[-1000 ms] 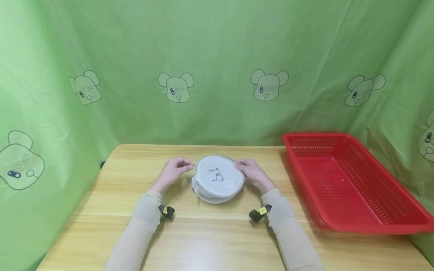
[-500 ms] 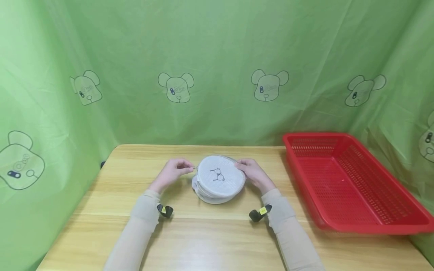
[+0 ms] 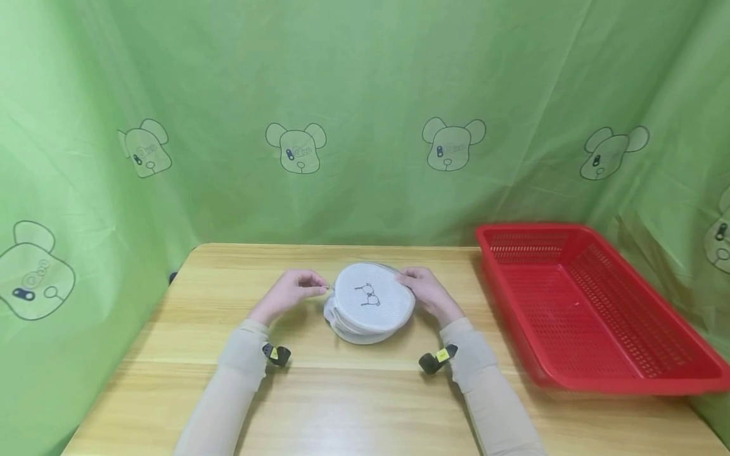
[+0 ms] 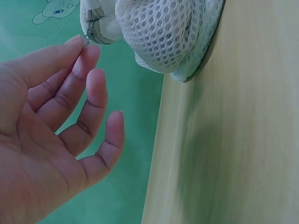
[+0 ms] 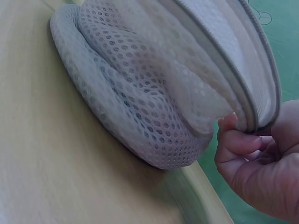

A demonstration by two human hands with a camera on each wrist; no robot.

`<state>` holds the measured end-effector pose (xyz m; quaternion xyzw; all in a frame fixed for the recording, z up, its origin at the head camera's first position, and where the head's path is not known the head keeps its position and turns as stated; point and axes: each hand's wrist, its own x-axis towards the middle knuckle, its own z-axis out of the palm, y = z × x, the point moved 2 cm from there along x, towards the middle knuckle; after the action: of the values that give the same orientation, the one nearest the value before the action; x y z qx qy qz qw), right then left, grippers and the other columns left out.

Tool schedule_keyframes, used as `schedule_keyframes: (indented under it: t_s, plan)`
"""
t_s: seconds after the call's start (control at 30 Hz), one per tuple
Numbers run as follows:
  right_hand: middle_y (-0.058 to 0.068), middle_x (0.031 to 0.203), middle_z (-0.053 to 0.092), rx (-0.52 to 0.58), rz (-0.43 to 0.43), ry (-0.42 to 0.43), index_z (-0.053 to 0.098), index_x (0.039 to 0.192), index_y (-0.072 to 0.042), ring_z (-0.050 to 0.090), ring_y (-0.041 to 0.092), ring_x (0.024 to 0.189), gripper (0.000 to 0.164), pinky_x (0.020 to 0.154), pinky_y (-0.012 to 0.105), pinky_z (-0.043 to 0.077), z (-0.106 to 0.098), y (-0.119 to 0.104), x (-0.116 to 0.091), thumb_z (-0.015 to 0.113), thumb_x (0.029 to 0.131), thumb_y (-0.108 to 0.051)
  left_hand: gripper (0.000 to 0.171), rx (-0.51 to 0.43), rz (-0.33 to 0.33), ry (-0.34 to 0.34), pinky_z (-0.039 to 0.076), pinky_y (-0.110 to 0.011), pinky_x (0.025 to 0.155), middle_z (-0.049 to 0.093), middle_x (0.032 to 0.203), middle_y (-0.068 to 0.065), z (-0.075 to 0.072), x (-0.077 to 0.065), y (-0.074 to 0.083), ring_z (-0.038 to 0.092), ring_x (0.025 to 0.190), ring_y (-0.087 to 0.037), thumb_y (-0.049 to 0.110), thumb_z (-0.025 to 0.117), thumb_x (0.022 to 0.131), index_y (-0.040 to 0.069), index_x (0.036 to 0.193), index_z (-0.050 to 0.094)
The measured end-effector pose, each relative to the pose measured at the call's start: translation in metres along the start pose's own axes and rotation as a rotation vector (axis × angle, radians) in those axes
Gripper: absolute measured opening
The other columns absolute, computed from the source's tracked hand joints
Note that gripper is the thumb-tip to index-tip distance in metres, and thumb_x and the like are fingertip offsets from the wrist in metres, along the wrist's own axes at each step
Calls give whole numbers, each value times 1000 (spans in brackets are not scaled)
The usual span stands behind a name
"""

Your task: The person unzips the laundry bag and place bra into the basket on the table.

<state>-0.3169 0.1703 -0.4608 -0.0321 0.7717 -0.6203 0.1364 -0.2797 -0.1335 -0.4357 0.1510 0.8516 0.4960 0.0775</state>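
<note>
A round white mesh laundry bag (image 3: 373, 303) with a glasses drawing on its top stands on the wooden table, its lid tilted. My left hand (image 3: 292, 294) is at the bag's left edge. In the left wrist view its thumb and forefinger pinch a small zipper pull (image 4: 86, 41), while the other fingers are spread loosely. On the far right side, my right hand (image 3: 426, 292) grips the rim. The right wrist view shows its thumb and curled fingers on the zippered edge (image 5: 250, 114), above sagging mesh walls (image 5: 135, 88).
To the right stands a large red plastic basket (image 3: 536, 342) with perforated sides. Green curtains (image 3: 365, 76) with bear heads enclose the wooden table (image 3: 353, 411) at the back and both sides.
The bag's top has shifted slightly to the right and turned a little. My left hand has moved slightly down with the zipper pull; the right hand stays almost still.
</note>
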Motion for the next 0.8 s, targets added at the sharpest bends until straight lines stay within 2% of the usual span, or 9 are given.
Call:
schedule_keyframes:
  t_s: [0.23, 0.47, 0.8]
  plan:
    - [1, 86, 59, 1, 7, 13, 52, 119, 15, 57, 6, 73, 32, 66, 17, 51, -1, 0, 0, 49, 99, -9, 20, -5, 9, -12, 48, -45, 99, 71, 104, -8, 1, 0, 0, 64, 99, -20, 18, 71, 87, 9, 105, 70]
    - [-1, 83, 59, 8, 11, 3, 53, 118, 14, 57, 6, 71, 31, 64, 17, 51, -1, 0, 0, 50, 99, -10, 19, 19, -15, 4, 48, -43, 101, 71, 103, -6, 3, 2, -2, 64, 100, -19, 19, 70, 88, 10, 105, 70]
    - [-5, 76, 59, 51, 24, -32, 52, 121, 12, 45, 2, 56, 33, 49, 15, 38, -3, -4, -3, 53, 98, -12, 17, 66, -17, 25, 48, -45, 100, 71, 103, -7, 4, 1, 0, 64, 100, -21, 17, 66, 90, 8, 104, 69]
